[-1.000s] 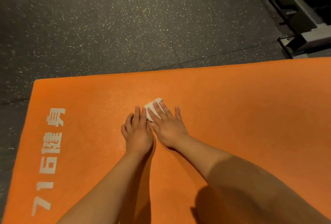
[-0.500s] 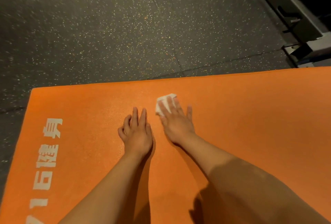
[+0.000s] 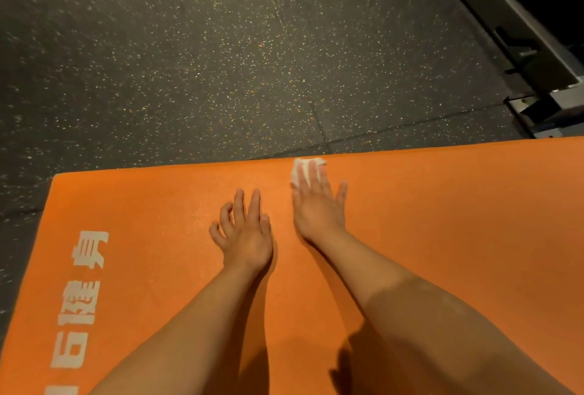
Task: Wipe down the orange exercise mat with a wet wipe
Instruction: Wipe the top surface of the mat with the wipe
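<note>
Under the straight fingers of the right hand we find the wet wipe — a small white folded pad pressed flat against the orange exercise mat. Its white edges show beyond the fingertips and beside the index finger; the rest is covered. The wipe lies just short of the mat's far edge. The right-hand fingers are extended and close together, with the little finger set slightly apart; nothing is pinched or gripped.

On the index-finger side of the right hand, apart from the wipe, the left hand rests palm-down on the mat. Its fingers are relaxed and loosely spread, the two outer ones slightly bent — they hold nothing.

Outward from the left little finger, white lettering is printed along the mat. Beyond all fingertips lies the dark speckled floor. Past the right little finger we see a grey metal frame standing on that floor.
</note>
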`<state>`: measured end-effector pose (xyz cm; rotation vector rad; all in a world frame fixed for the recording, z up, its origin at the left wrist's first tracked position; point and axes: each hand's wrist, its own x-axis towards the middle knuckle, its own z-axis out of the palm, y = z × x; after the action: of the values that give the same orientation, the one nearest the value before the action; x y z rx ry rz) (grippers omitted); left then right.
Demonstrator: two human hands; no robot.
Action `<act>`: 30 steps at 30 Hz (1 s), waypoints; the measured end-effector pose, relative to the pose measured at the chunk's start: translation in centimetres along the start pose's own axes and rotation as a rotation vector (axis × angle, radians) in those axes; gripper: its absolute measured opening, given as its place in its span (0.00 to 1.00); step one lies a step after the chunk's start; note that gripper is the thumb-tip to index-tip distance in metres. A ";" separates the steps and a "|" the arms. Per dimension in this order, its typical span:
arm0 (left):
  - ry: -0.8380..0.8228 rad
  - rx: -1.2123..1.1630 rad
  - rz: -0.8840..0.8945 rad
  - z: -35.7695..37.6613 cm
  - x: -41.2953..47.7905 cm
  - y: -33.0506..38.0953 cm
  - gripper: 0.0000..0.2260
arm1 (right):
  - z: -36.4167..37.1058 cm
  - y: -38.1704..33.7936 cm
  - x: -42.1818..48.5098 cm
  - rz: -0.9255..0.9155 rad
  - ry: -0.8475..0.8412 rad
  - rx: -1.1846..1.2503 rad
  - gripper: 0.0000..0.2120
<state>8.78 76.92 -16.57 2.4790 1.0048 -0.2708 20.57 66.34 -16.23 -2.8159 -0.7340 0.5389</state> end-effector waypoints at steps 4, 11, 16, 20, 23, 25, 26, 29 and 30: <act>-0.006 -0.001 -0.012 0.1 0.3 0.2 0.24 | -0.5 -1.9 2.1 0.102 0.006 0.096 0.27; 0.026 -0.069 0.019 0.5 0.8 -0.7 0.28 | 0.0 -5.4 2.9 -0.209 -0.138 -0.004 0.26; 0.026 -0.139 0.008 0.2 0.8 -0.6 0.27 | 0.7 -4.2 0.5 -0.251 -0.128 -0.021 0.26; 0.032 -0.122 0.063 0.1 0.6 -0.9 0.26 | 1.0 -3.9 -1.3 -0.265 -0.144 -0.036 0.25; 0.041 -0.139 0.114 0.2 -0.9 -1.0 0.25 | 1.4 -3.4 -3.2 -0.282 -0.146 -0.019 0.25; 0.064 -0.144 0.137 0.9 -2.9 -1.1 0.24 | 1.8 -3.0 -5.0 -0.292 -0.148 -0.011 0.24; 0.076 -0.156 0.146 1.4 -4.0 -1.2 0.24 | 1.9 -2.7 -5.9 -0.297 -0.154 -0.011 0.23; 0.099 -0.212 0.154 2.7 -7.6 -1.3 0.23 | 2.4 -1.8 -9.3 -0.322 -0.173 -0.048 0.21; 0.100 -0.222 0.151 3.1 -8.7 -1.3 0.23 | 2.6 -1.4 -10.3 -0.326 -0.180 -0.055 0.22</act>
<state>1.56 70.98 -16.75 2.3669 0.8317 0.0126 10.58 62.57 -15.12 -2.6379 -1.2308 0.7257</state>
